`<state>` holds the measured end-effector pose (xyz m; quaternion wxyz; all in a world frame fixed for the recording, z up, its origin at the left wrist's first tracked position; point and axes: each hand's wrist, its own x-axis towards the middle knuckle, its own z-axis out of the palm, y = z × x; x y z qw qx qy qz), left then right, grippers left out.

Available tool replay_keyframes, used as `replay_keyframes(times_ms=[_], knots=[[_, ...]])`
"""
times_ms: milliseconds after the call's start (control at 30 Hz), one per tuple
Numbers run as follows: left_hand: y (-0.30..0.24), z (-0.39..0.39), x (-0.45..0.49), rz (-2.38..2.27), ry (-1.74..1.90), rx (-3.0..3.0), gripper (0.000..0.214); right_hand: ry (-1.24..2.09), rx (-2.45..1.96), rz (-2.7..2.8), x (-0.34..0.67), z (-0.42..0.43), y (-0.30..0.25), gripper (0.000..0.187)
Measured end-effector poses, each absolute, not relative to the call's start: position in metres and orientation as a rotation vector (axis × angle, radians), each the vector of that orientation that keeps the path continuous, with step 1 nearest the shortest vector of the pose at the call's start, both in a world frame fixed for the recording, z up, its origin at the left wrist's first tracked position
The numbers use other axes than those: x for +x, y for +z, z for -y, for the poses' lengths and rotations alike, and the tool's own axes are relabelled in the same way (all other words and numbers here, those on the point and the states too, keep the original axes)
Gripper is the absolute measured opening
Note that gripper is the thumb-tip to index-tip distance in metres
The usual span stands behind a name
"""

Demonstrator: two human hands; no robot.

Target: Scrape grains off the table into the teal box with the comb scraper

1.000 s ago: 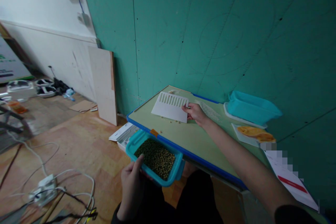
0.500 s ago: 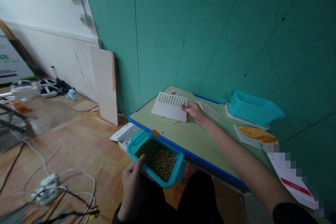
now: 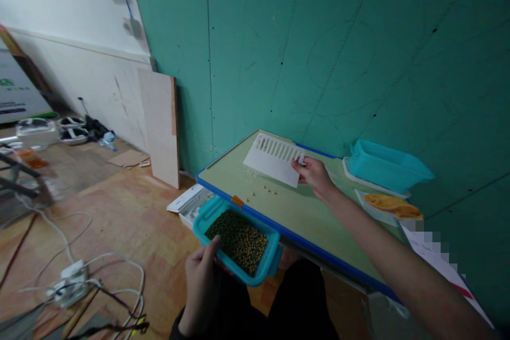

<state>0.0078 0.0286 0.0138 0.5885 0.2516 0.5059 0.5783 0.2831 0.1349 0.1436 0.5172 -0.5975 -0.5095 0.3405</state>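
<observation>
My left hand [image 3: 203, 281] grips the near side of a teal plastic container [image 3: 261, 279], its thumb over the rim. Inside lie dark green beans [image 3: 229, 226] on the left and tan beans [image 3: 251, 247] on the right. The container is at the table's blue front edge. My right hand [image 3: 314, 174] pinches the right end of a flat white scraper with a row of slots [image 3: 273, 162], holding it over the pale green table top [image 3: 319, 218]. Several loose tan beans [image 3: 269, 189] and small pale grains [image 3: 250, 171] are scattered on the table near the scraper.
A second teal container [image 3: 390, 167] stands on a white lid at the table's back right. In front of it lies an orange-yellow cloth-like item [image 3: 392, 204] and white paper. An open white box [image 3: 189, 204] is below the left edge. Cables and a power strip [image 3: 71, 284] cover the floor.
My right hand has moved to the right with the white slotted scraper, uncovering pale grains on the table. My left hand and the container have stayed in place.
</observation>
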Motion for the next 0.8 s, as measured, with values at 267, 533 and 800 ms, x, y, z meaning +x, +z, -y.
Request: replay_keyframes(times_ms=[267, 533, 800], knots=[[0.017, -0.020, 0.016, -1.259, 1.380, 0.539, 0.049, -0.101, -1.737, 1.487, 0.290, -0.024, 0.117, 0.043], [0.032, -0.025, 0.019, -1.287, 1.425, 0.607, 0.046, -0.054, -1.609, 1.615, 0.266, -0.024, 0.110, 0.035], [0.044, -0.027, 0.018, -1.239, 1.394, 0.604, 0.044, -0.032, -1.465, 1.778, 0.230, -0.014, 0.115, 0.026]])
